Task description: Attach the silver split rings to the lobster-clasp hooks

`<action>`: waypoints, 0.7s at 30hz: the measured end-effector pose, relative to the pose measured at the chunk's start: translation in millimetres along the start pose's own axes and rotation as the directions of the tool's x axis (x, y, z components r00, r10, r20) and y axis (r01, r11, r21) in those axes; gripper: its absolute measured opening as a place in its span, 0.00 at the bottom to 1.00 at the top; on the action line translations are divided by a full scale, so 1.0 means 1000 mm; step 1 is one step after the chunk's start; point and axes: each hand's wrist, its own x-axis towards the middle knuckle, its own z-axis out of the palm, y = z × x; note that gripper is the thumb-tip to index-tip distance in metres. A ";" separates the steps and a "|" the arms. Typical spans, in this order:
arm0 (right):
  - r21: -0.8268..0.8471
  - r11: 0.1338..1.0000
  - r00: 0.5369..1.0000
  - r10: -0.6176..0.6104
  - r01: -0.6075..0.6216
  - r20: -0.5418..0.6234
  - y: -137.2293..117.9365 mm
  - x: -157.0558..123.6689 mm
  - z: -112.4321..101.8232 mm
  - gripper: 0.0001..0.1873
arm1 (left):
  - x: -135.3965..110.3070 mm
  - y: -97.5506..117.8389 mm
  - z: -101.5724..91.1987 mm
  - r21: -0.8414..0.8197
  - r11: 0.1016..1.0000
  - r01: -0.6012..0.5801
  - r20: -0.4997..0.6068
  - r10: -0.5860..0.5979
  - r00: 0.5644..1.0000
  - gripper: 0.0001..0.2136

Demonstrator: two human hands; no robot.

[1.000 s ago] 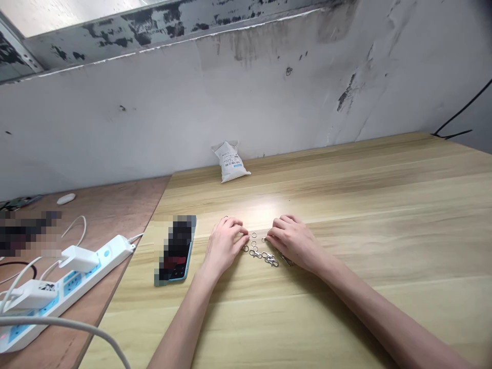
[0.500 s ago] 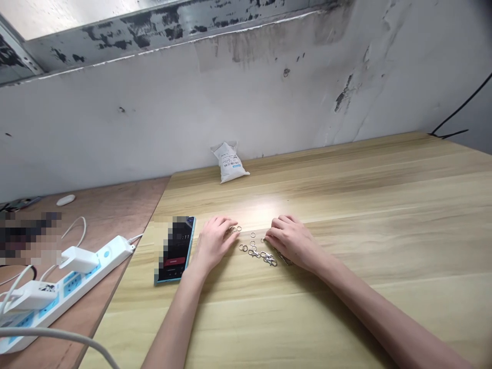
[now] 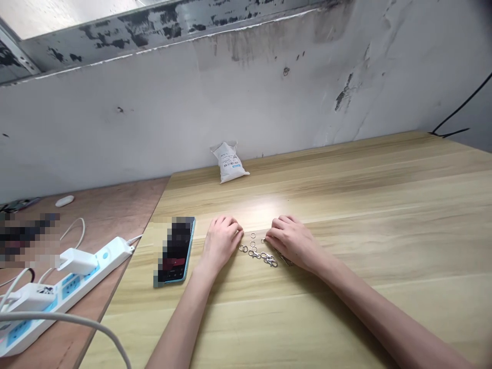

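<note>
Small metal rings (image 3: 252, 244) and swivel clasps (image 3: 269, 259) lie loose on the table between my two hands. My left hand (image 3: 223, 240) rests at the left of them, fingers curled and pressed together; whatever is under its fingertips is hidden. On the other side, my right hand (image 3: 291, 240) is closed, palm down, with a small metal ring (image 3: 263, 240) poking out at its fingertips. More metal clasps (image 3: 285, 260) show partly beneath this hand.
A phone (image 3: 177, 251) lies left of my left hand. Toward the wall sits a white plastic packet (image 3: 229, 163). On the brown surface at left are a power strip (image 3: 86, 279) with plugs, a looping cable (image 3: 77, 319) and a small white case (image 3: 64, 201).
My left hand has shifted slightly right, its fingers drawing closer together, and the rings beside its fingertips are now covered. My right hand has stayed in place.
</note>
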 end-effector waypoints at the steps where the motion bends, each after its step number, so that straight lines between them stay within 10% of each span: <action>1: 0.000 1.000 1.000 -0.001 0.001 -0.001 0.000 0.000 0.000 0.13 | 0.000 0.001 0.000 -0.043 0.999 0.002 0.013 -0.002 1.000 0.06; 12: 0.000 1.000 1.000 -0.004 0.004 -0.026 0.001 0.000 0.002 0.13 | 0.002 0.003 -0.011 -0.255 0.966 0.047 0.159 -0.006 0.987 0.03; 21: -0.002 1.000 1.000 -0.004 0.004 -0.014 0.000 0.000 0.000 0.13 | 0.038 0.010 -0.030 -0.237 0.948 0.210 0.504 -0.065 0.861 0.03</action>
